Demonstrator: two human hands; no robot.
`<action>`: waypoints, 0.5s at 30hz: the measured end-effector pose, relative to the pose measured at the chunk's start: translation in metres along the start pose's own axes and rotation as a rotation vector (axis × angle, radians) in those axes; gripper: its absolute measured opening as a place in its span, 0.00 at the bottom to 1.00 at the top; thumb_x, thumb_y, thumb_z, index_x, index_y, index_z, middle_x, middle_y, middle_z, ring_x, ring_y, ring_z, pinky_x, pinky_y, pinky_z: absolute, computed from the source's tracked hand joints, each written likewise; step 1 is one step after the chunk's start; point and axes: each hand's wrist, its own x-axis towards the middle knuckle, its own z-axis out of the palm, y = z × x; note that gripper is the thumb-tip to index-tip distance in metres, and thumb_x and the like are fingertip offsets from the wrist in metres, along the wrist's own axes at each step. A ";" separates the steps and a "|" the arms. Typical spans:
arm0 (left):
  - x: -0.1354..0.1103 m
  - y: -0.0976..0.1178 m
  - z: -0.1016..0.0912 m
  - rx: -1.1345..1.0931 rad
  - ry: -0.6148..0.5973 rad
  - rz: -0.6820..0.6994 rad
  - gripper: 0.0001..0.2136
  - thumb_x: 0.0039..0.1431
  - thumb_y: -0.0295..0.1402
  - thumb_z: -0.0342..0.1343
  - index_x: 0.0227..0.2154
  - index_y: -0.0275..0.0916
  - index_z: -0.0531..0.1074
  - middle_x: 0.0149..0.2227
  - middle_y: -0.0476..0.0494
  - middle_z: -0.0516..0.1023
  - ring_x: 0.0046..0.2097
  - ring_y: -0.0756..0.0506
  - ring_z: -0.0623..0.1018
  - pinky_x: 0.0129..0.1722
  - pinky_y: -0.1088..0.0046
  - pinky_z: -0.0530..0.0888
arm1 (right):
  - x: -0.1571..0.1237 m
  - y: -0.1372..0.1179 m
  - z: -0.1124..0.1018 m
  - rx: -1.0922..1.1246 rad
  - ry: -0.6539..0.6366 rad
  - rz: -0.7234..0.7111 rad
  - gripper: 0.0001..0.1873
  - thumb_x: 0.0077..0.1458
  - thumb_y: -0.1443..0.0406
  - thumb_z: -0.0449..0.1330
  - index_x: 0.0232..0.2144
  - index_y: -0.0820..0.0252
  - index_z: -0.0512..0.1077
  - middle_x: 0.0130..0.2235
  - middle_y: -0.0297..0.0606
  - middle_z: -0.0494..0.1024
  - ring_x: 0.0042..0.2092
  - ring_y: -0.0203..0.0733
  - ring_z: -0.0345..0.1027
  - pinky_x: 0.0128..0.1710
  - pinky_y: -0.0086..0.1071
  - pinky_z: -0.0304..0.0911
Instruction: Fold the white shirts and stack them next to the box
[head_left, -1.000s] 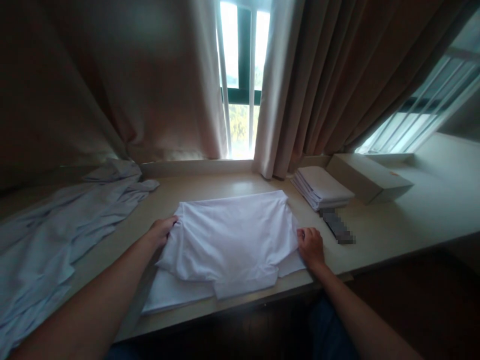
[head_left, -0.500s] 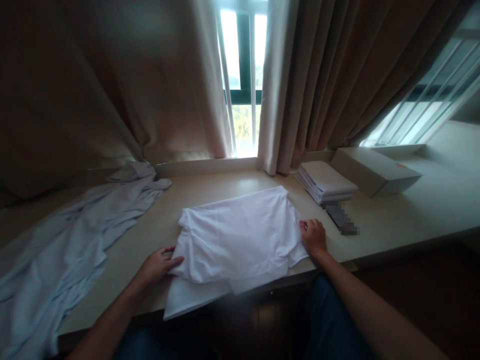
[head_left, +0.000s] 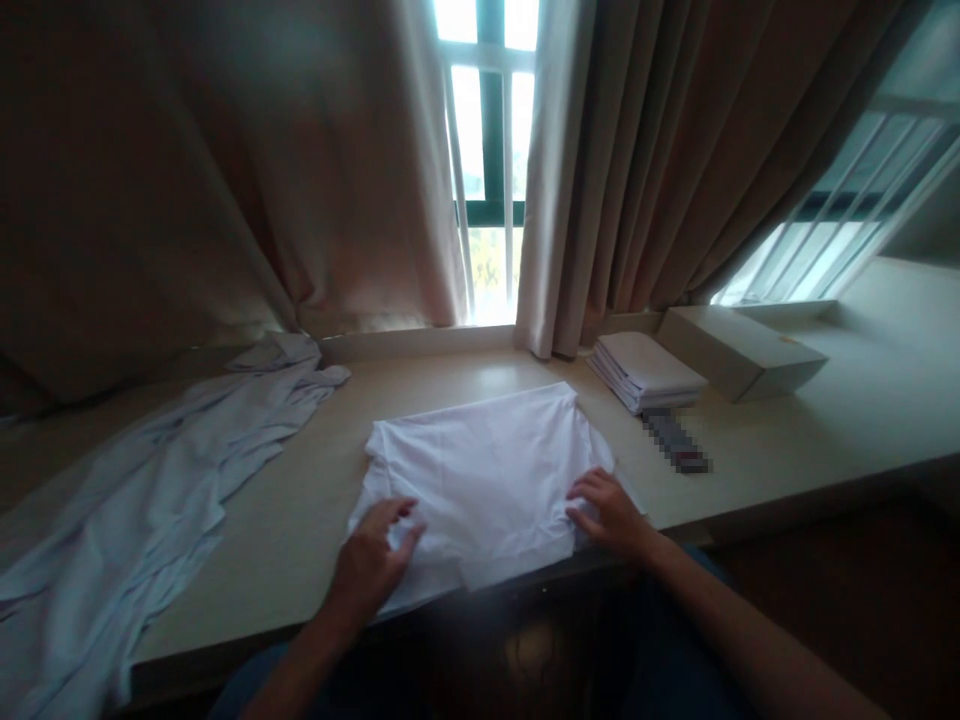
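Note:
A white garment (head_left: 480, 480), folded over into a rough rectangle, lies in front of me on a pale ledge. Its lower part reaches the ledge's front edge, and creases run along the sides. My left hand (head_left: 379, 550) is over the garment's lower left part, thumb and fingers curved and apart. On the lower right side, my right hand (head_left: 606, 508) also has its thumb and fingers spread, at the cloth's surface. Nothing shows between the fingers of either hand. Whether the fingertips press on the cloth I cannot tell.
A loose heap of white clothes (head_left: 187, 470) covers the ledge's left side. At the back right sit a stack of folded white clothes (head_left: 649, 368), a pale box (head_left: 742, 350) and a dark, pixelated object (head_left: 675, 440). Curtains (head_left: 360, 180) hang behind, around a window (head_left: 491, 150).
Both hands have moved inward from the garment's side edges to over its lower left and right parts. The left hand has released the left edge. The view has tilted up slightly.

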 end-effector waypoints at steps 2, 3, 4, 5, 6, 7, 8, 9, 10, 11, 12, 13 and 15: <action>-0.017 0.031 0.026 -0.109 -0.274 0.162 0.15 0.52 0.40 0.58 0.45 0.48 0.73 0.47 0.41 0.73 0.50 0.40 0.72 0.50 0.64 0.68 | -0.002 -0.019 0.003 0.122 -0.128 -0.053 0.05 0.52 0.61 0.64 0.33 0.53 0.76 0.38 0.37 0.74 0.46 0.45 0.63 0.50 0.38 0.56; -0.023 0.042 0.037 -0.136 -0.352 0.183 0.16 0.50 0.38 0.60 0.44 0.48 0.74 0.45 0.41 0.73 0.48 0.40 0.72 0.49 0.64 0.69 | -0.003 -0.025 0.004 0.160 -0.162 -0.052 0.05 0.50 0.61 0.65 0.32 0.53 0.76 0.38 0.36 0.73 0.45 0.45 0.63 0.49 0.37 0.57; -0.026 0.050 0.047 -0.153 -0.409 0.181 0.16 0.48 0.38 0.61 0.42 0.47 0.75 0.44 0.41 0.73 0.47 0.40 0.72 0.47 0.64 0.69 | -0.003 -0.029 0.005 0.187 -0.183 -0.047 0.05 0.49 0.62 0.66 0.32 0.53 0.76 0.38 0.36 0.73 0.45 0.44 0.63 0.48 0.37 0.57; -0.027 0.055 0.054 -0.163 -0.439 0.161 0.14 0.47 0.37 0.61 0.40 0.46 0.76 0.42 0.40 0.73 0.45 0.41 0.73 0.46 0.64 0.69 | -0.003 -0.031 0.005 0.203 -0.202 -0.045 0.06 0.48 0.63 0.66 0.32 0.53 0.77 0.38 0.36 0.72 0.45 0.43 0.63 0.48 0.36 0.57; -0.026 0.057 0.059 -0.173 -0.459 0.134 0.11 0.48 0.37 0.61 0.36 0.45 0.76 0.39 0.41 0.73 0.43 0.41 0.73 0.44 0.65 0.68 | -0.003 -0.031 0.005 0.210 -0.217 -0.047 0.05 0.47 0.64 0.66 0.31 0.53 0.77 0.38 0.36 0.72 0.44 0.43 0.63 0.48 0.36 0.57; -0.023 0.057 0.062 -0.183 -0.471 0.106 0.08 0.49 0.37 0.59 0.33 0.44 0.76 0.37 0.41 0.73 0.42 0.42 0.72 0.43 0.65 0.68 | -0.002 -0.029 0.005 0.210 -0.228 -0.051 0.05 0.47 0.66 0.66 0.30 0.54 0.77 0.38 0.36 0.72 0.44 0.43 0.63 0.47 0.35 0.57; -0.019 0.056 0.063 -0.194 -0.479 0.084 0.07 0.50 0.37 0.58 0.31 0.43 0.76 0.36 0.42 0.73 0.40 0.43 0.72 0.42 0.66 0.68 | -0.001 -0.027 0.006 0.208 -0.237 -0.058 0.04 0.46 0.68 0.65 0.29 0.55 0.77 0.37 0.36 0.72 0.44 0.43 0.63 0.47 0.34 0.57; -0.014 0.054 0.062 -0.204 -0.489 0.061 0.06 0.51 0.37 0.57 0.29 0.42 0.76 0.34 0.42 0.73 0.38 0.44 0.72 0.40 0.67 0.67 | 0.001 -0.025 0.006 0.209 -0.245 -0.066 0.04 0.46 0.70 0.64 0.28 0.56 0.76 0.36 0.36 0.73 0.43 0.43 0.63 0.46 0.34 0.58; -0.009 0.051 0.062 -0.211 -0.502 0.037 0.07 0.51 0.38 0.55 0.28 0.41 0.75 0.33 0.43 0.73 0.37 0.44 0.72 0.38 0.67 0.67 | 0.004 -0.022 0.008 0.216 -0.252 -0.072 0.05 0.46 0.71 0.64 0.27 0.56 0.76 0.35 0.36 0.73 0.43 0.42 0.64 0.45 0.33 0.58; -0.004 0.049 0.061 -0.214 -0.512 0.008 0.08 0.51 0.39 0.55 0.27 0.41 0.75 0.31 0.44 0.73 0.35 0.45 0.71 0.37 0.68 0.66 | 0.008 -0.019 0.010 0.232 -0.255 -0.067 0.05 0.46 0.71 0.63 0.27 0.57 0.75 0.34 0.36 0.73 0.41 0.41 0.64 0.43 0.32 0.58; 0.001 0.047 0.061 -0.217 -0.513 -0.025 0.09 0.51 0.40 0.54 0.27 0.41 0.75 0.30 0.45 0.73 0.34 0.45 0.71 0.35 0.69 0.65 | 0.012 -0.017 0.012 0.248 -0.250 -0.050 0.05 0.47 0.71 0.62 0.28 0.58 0.75 0.34 0.36 0.74 0.40 0.40 0.65 0.42 0.31 0.59; 0.006 0.046 0.061 -0.221 -0.506 -0.058 0.10 0.52 0.41 0.53 0.27 0.41 0.75 0.28 0.46 0.73 0.33 0.45 0.71 0.34 0.69 0.65 | 0.017 -0.015 0.015 0.258 -0.236 -0.023 0.05 0.49 0.71 0.60 0.29 0.58 0.75 0.33 0.36 0.74 0.38 0.39 0.66 0.40 0.30 0.59; 0.015 0.045 0.063 -0.238 -0.470 -0.107 0.12 0.52 0.43 0.52 0.27 0.41 0.75 0.26 0.47 0.73 0.33 0.45 0.71 0.33 0.69 0.64 | 0.027 -0.012 0.021 0.244 -0.185 0.042 0.06 0.50 0.71 0.58 0.30 0.59 0.75 0.32 0.35 0.75 0.35 0.38 0.66 0.38 0.29 0.59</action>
